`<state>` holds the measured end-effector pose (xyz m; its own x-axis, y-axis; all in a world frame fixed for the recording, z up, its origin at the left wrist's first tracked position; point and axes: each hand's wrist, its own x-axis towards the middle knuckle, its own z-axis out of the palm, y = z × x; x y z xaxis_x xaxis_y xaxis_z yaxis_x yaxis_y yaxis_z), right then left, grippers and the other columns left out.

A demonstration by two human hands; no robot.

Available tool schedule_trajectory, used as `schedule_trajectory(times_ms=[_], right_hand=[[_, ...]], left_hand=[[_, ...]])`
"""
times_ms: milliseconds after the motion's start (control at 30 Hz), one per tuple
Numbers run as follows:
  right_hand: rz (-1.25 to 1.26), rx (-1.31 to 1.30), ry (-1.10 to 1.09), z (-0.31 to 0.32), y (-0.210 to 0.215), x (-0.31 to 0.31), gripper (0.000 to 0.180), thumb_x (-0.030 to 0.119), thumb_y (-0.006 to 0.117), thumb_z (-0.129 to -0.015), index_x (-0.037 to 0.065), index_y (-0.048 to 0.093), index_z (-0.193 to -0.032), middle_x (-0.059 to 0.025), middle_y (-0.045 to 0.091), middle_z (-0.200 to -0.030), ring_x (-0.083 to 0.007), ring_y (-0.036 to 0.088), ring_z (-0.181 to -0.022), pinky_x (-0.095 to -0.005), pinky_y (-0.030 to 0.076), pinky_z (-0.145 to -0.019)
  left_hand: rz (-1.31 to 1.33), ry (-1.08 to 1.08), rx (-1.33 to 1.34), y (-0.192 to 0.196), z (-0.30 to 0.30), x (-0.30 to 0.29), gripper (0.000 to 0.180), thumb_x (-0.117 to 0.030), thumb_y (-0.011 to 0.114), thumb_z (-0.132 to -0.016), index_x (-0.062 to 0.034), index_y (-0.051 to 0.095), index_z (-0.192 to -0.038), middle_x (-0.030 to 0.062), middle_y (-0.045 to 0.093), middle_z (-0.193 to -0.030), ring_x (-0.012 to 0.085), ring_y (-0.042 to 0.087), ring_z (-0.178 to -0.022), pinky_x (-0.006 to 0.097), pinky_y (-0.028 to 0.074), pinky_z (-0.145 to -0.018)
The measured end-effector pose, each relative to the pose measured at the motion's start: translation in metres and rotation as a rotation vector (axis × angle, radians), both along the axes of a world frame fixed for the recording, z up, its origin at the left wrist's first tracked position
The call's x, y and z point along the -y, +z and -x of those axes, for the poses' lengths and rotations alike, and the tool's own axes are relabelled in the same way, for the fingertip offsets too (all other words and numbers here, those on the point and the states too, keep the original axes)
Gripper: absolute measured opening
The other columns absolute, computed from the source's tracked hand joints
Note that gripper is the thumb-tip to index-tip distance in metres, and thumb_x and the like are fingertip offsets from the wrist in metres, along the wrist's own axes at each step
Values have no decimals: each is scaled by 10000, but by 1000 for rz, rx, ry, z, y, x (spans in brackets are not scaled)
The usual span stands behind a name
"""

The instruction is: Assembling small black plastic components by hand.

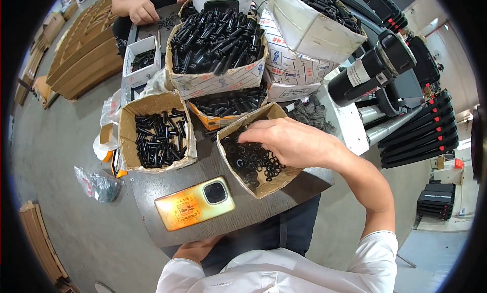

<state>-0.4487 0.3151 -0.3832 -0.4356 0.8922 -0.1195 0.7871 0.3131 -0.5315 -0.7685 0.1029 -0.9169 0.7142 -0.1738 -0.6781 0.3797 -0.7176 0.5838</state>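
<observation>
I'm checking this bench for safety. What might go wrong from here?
The right hand could flick black washers over the rim of their carton. The phone, camera side up near the table's front edge, might get knocked off. Black bolt-like parts heaped above their box's rim could spill.

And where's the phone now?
In the head view, the phone lies left of centre on the table, below and left of the box of rings the right hand reaches into.

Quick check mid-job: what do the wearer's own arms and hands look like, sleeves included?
The right hand is bare, with no glove showing; the right forearm shows no watch. The right sleeve and left sleeve are white and short. The left hand is hidden.
</observation>
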Motion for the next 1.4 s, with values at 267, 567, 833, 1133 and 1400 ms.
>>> schedule_trajectory(times_ms=[267,567,833,1133,1400], right_hand=[[-134,269,101,36,-20,13,630,215,806,-712,93,554,-1276,-188,556,-1107,-372,554,-1088,-446,475,-933],[-233,32,8,13,-27,16,228,32,672,-796,45,726,-1016,-182,714,-948,-338,687,-913,-416,533,-843],[-286,55,-88,12,-27,23,229,38,654,-826,57,729,-1041,-178,715,-986,-343,677,-956,-413,527,-864],[-112,17,-56,13,-20,25,216,49,602,-852,4,713,-1032,-212,703,-993,-340,667,-972,-414,510,-882],[-51,-61,90,11,0,23,175,37,603,-873,-5,670,-1029,-175,674,-1012,-352,630,-1003,-421,490,-882]], left_hand=[[16,-83,-10,-47,-15,-23,694,-345,665,-875,-82,390,-1455,157,319,-1553,293,326,-1425,418,266,-1172],[-5,532,452,300,-41,-65,375,-227,538,-984,-22,557,-1297,166,618,-1245,320,614,-1115,397,477,-968],[-525,985,1028,569,4,-193,174,-80,629,-876,-14,700,-1020,132,704,-875,219,693,-799,340,542,-727],[-912,734,365,516,-58,-335,330,-199,689,-762,-78,726,-1066,188,707,-1032,346,669,-984,408,527,-881],[-842,570,242,517,-66,-366,242,-117,625,-746,-30,677,-966,189,706,-955,348,665,-950,415,525,-823]])
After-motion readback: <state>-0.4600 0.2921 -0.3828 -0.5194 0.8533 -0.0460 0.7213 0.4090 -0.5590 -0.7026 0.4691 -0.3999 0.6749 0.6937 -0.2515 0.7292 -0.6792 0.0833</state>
